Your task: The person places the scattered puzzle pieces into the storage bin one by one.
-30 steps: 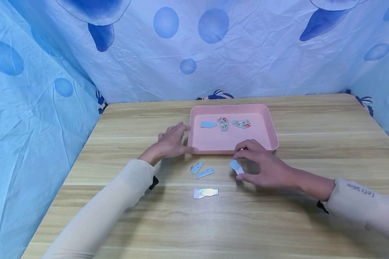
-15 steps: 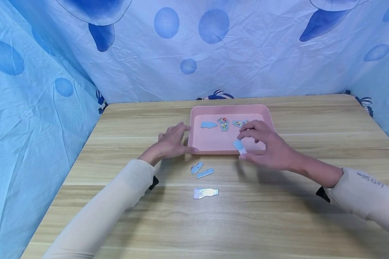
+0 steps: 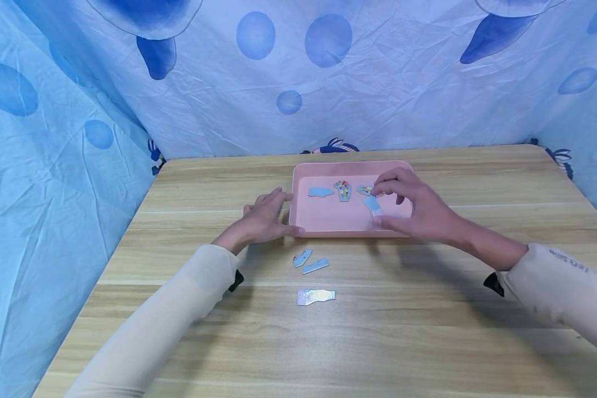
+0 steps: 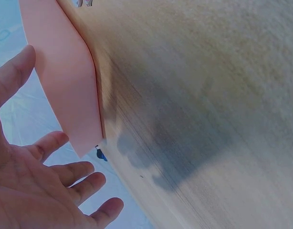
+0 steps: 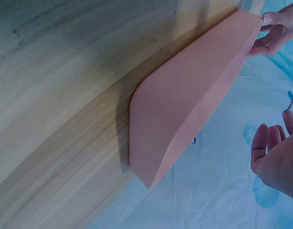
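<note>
My right hand (image 3: 415, 207) pinches a light blue and white puzzle piece (image 3: 372, 205) between thumb and fingertips, over the right part of the pink tray (image 3: 323, 218). Only the edge of that piece shows in the right wrist view, above my right hand (image 5: 280, 160). At the tray's left end, my left hand (image 3: 266, 218) touches the rim with thumb and index finger, the other fingers loosely spread. In the left wrist view, the thumb of my left hand (image 4: 41, 186) meets the pink wall. Inside the tray lie a plain blue piece (image 3: 320, 192), a colourful piece (image 3: 342, 191) and another partly hidden piece (image 3: 364, 190).
Two small blue pieces, one slanted (image 3: 302, 257) and one narrower (image 3: 315, 266), lie on the wooden table (image 3: 378, 331) before the tray. Nearer still is a shiny piece (image 3: 316, 297). A blue patterned cloth (image 3: 204, 105) hangs behind the table and at its sides.
My right hand has lifted the blue and white puzzle piece from the table in front of the tray and carried it forward over the tray. My left hand stays put.
</note>
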{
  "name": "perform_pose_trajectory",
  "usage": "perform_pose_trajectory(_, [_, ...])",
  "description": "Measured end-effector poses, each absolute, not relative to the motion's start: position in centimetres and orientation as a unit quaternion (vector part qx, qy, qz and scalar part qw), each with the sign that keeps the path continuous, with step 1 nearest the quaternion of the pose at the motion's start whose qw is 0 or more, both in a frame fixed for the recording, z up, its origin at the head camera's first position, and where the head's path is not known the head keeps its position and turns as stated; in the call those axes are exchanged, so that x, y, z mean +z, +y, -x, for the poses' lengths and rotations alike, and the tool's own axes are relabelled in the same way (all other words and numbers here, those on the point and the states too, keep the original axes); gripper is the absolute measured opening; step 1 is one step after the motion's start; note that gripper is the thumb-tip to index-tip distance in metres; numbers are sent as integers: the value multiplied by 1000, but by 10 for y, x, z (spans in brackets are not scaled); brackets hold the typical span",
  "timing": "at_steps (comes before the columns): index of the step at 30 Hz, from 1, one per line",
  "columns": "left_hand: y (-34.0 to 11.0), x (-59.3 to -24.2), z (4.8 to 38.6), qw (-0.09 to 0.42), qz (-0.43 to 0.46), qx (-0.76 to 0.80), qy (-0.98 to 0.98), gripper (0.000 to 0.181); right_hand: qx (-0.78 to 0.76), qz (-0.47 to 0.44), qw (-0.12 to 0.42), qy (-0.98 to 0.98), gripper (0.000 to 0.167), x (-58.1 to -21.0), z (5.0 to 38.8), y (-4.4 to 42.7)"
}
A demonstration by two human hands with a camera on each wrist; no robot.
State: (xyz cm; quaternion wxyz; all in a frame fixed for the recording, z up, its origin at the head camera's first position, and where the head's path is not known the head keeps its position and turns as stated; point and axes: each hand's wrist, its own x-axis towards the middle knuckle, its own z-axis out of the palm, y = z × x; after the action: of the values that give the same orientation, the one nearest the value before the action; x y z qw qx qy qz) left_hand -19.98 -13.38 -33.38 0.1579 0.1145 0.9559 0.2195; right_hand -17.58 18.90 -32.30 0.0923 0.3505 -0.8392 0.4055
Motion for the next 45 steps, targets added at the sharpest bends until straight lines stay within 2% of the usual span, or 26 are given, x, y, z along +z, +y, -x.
perform_pose_trajectory(10, [-133, -332, 199, 158, -114, 224, 955, 86, 393, -342, 88, -849, 37, -321, 189, 189])
perform_pose_trajectory(20, [-132, -331, 199, 160, -109, 227, 954, 86, 382, -315, 61, -867, 35, -314, 201, 184])
perform_pose_trajectory(30, [-132, -332, 199, 162, -105, 229, 954, 84, 369, -340, 49, -864, 34, -307, 214, 177])
perform_pose_trajectory(45, [-133, -333, 198, 162, -112, 227, 954, 86, 373, -333, -20, -866, 35, -302, 235, 152])
